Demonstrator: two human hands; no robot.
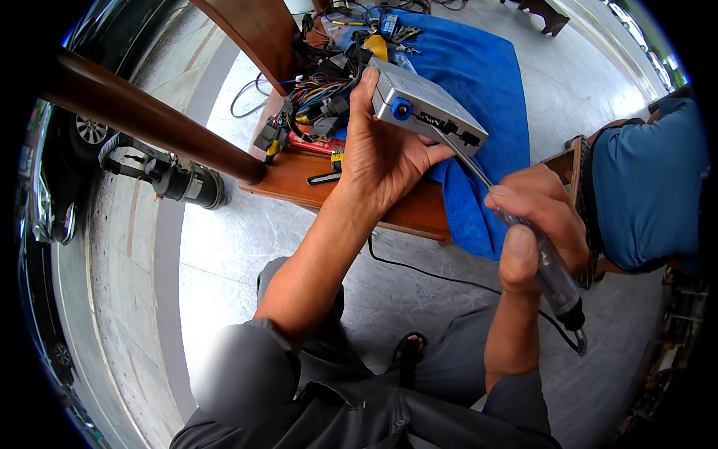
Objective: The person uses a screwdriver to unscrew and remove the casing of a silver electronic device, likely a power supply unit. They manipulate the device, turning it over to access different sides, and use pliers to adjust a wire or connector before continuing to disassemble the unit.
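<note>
My left hand (374, 157) grips a silver metal box (430, 93) with a round blue connector (401, 108) and dark rectangular ports on its near face. My right hand (535, 209) is closed around a slim tool (554, 280) with a long metal shaft, a translucent dark handle and a cord at its rear. The shaft's tip is at the ports on the box, below and right of the blue connector; whether it touches them I cannot tell. The box is held tilted above a blue cloth (495, 78) draped over a wooden bench (299, 179).
Tangled wires (318, 93), connectors and a red item (310, 144) lie on the bench. A wooden armrest (149, 112) runs across the left, near a black cylindrical machine (196, 183) on the floor. A seated person in blue (643, 179) is at right. Cars (93, 127) stand beyond at left.
</note>
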